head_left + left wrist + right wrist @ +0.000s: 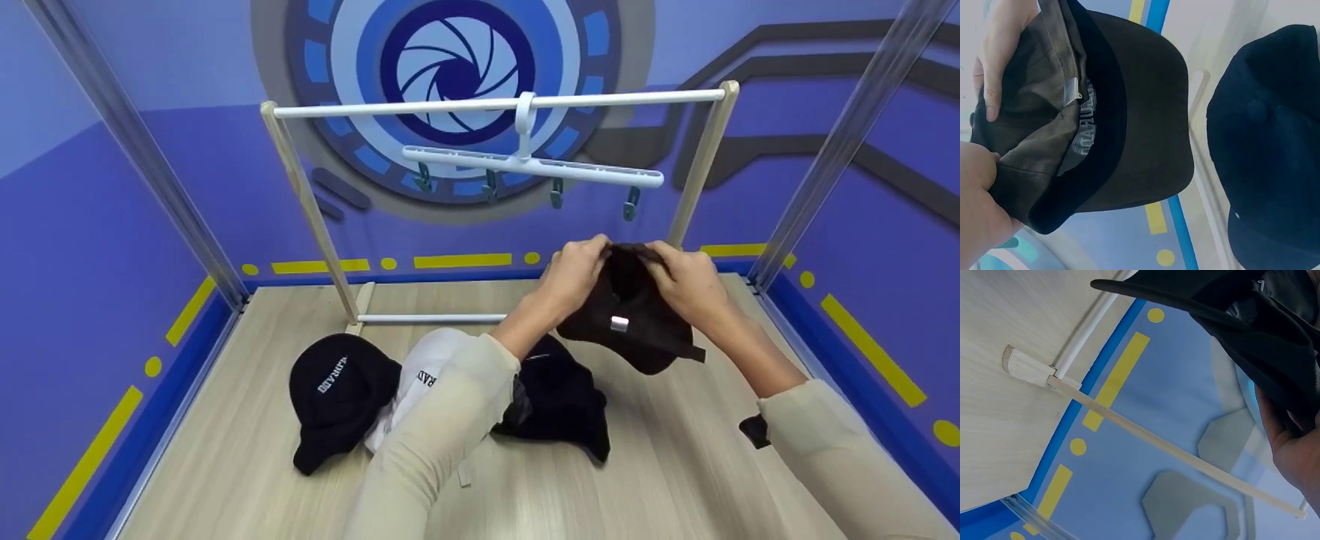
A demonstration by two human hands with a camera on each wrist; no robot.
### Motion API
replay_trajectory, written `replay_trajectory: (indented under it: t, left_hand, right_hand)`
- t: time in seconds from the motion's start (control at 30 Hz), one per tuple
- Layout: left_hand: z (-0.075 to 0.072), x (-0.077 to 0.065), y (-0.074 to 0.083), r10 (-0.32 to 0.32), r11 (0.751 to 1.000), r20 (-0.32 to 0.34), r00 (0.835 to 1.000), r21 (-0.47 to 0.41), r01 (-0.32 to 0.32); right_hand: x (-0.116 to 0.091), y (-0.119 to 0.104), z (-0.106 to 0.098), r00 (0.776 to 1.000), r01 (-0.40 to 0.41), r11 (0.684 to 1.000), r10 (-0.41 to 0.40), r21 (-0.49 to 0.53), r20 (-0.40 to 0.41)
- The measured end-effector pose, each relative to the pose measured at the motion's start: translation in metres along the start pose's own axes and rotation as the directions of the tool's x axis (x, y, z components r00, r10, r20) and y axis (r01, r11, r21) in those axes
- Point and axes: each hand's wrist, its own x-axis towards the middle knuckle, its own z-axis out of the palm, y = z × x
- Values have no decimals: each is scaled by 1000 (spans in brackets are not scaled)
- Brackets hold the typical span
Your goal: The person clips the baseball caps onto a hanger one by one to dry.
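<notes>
Both hands hold a dark brown baseball cap [652, 349] in the air, its brim hanging downward. My left hand [568, 277] grips the crown from the left, and my right hand [691, 283] grips it from the right. Inside the cap, the left wrist view shows a strap with a metal buckle [1072, 91]. Just above the hands, a white hanger [592, 171] with several dark green clips [556, 193] hangs from the rack's top rod [637, 99]. The right wrist view shows the fingers of my right hand [1297, 453] against the crown.
A black cap [330, 386] with white lettering, a white cap [439, 352] and another black cap [566, 405] lie in a row on the wooden table [225, 450]. The rack's wooden posts [311, 214] stand behind. A small dark thing [754, 431] shows beside the right sleeve.
</notes>
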Motion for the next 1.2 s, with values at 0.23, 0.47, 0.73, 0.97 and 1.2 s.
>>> replay_trajectory:
  t: [0.23, 0.47, 0.73, 0.97, 1.2]
  left_hand:
    - [-1, 12, -3, -39, 999, 69, 997, -24, 40]
    - [2, 18, -8, -22, 998, 69, 997, -59, 26]
    - [2, 29, -12, -122, 951, 76, 990, -277, 139]
    - [2, 48, -9, -167, 815, 2, 986, -563, 140]
    - [8, 58, -2, -150, 692, -63, 987, -719, 59]
  right_hand:
    - [9, 3, 5, 997, -76, 997, 75, 24, 28]
    - [14, 8, 9, 994, -108, 994, 107, 16, 34]
    - [14, 16, 15, 985, -164, 986, 162, 16, 63]
    - [11, 27, 20, 973, -216, 976, 215, -2, 87]
    - [10, 31, 21, 967, -240, 971, 240, -5, 91]
